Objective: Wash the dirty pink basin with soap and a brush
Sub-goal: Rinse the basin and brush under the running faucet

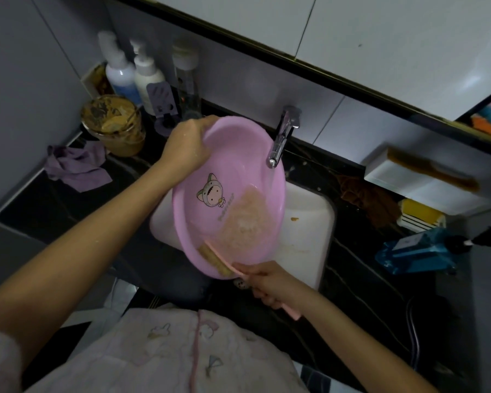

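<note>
The pink basin (233, 171) is held tilted over a white sink (309, 222), its near rim lowest, and it covers most of the sink's left half. Cloudy brownish suds (244, 222) pool in its lower part and blur the bottom there; a cartoon print shows on the bare floor beside them. The left hand (186, 147) grips the far upper-left rim, with its fingers curled over the edge and hidden inside the basin. The right hand (270, 282) sits at the near rim, closed round the pink handle of a brush (210, 255). The brush's tan bristles lie against the inner wall just below the suds, and the handle's end pokes out behind the palm. A chrome faucet (281, 140) hangs over the basin's right rim; whether water runs is hard to tell. On the dark countertop (360, 279), a smeared jar (114, 126) and a purple cloth (77, 165) lie left, and a blue pump bottle (420, 251) lies on its side at right.
</note>
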A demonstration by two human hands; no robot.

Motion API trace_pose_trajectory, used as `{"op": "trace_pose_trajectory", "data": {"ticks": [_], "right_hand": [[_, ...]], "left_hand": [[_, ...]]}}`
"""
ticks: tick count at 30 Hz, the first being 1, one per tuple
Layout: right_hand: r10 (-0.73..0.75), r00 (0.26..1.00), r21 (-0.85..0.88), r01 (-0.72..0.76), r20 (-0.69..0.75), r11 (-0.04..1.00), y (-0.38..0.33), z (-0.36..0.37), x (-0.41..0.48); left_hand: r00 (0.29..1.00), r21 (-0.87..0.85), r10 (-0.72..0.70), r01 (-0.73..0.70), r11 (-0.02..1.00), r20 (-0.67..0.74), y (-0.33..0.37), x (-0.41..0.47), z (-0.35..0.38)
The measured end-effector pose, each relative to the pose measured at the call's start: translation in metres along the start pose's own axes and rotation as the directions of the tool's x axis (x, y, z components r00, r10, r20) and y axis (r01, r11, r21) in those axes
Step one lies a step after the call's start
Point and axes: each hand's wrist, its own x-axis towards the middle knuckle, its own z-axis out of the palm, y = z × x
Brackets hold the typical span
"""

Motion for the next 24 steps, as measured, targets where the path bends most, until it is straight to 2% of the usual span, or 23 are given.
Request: {"op": "trace_pose_trajectory", "data": {"ticks": [5, 7, 9, 11, 13, 16, 17, 19, 21, 22, 24], "right_hand": [[0.072, 0.986, -0.207, -0.102, -0.149, 0.973, 0.031, -0.054, 0.031], [0.100, 0.974, -0.186, -0.139, -0.205, 0.973, 0.032, -0.075, 0.048], [0.076, 0.966, -0.212, -0.131, -0.249, 0.969, 0.029, -0.094, 0.063], [0.011, 0.969, -0.353, -0.101, -0.248, 0.930, 0.022, -0.107, 0.075], [-0.063, 0.956, -0.527, -0.103, -0.287, 0.844, 0.011, -0.113, 0.083], [-0.147, 0.892, -0.621, -0.171, -0.427, 0.765, -0.004, -0.114, 0.101], [-0.200, 0.874, -0.679, -0.182, -0.443, 0.711, -0.008, -0.114, 0.105], [-0.335, 0.837, -0.811, -0.198, -0.432, 0.551, -0.015, -0.118, 0.109], [-0.481, 0.802, -0.914, -0.188, -0.353, 0.359, -0.022, -0.126, 0.107], [-0.528, 0.788, -0.938, -0.176, -0.317, 0.300, -0.026, -0.131, 0.105], [-0.622, 0.732, -0.954, -0.136, -0.278, 0.267, -0.034, -0.141, 0.103]], "left_hand": [[1.000, 0.027, -0.022, 0.022, 0.999, 0.010, -0.001, 0.000, 0.002], [1.000, 0.020, -0.024, 0.024, 1.000, 0.013, -0.002, -0.001, 0.002], [1.000, 0.008, -0.027, 0.027, 1.000, 0.011, -0.001, -0.001, 0.002], [1.000, 0.011, -0.025, 0.025, 1.000, 0.005, 0.000, -0.002, 0.002], [1.000, 0.012, -0.017, 0.017, 1.000, 0.009, 0.001, -0.002, 0.001], [1.000, 0.026, -0.011, 0.010, 1.000, 0.017, 0.000, -0.002, 0.001], [1.000, 0.031, -0.015, 0.014, 0.999, 0.015, -0.001, -0.001, 0.001], [1.000, 0.037, -0.022, 0.021, 0.999, 0.017, 0.000, -0.002, 0.001], [1.000, 0.040, -0.012, 0.011, 0.999, 0.020, 0.001, -0.002, 0.001], [1.000, 0.038, -0.009, 0.008, 0.999, 0.017, 0.001, -0.002, 0.000], [1.000, 0.035, -0.011, 0.011, 0.999, 0.016, 0.002, -0.001, 0.000]]}}
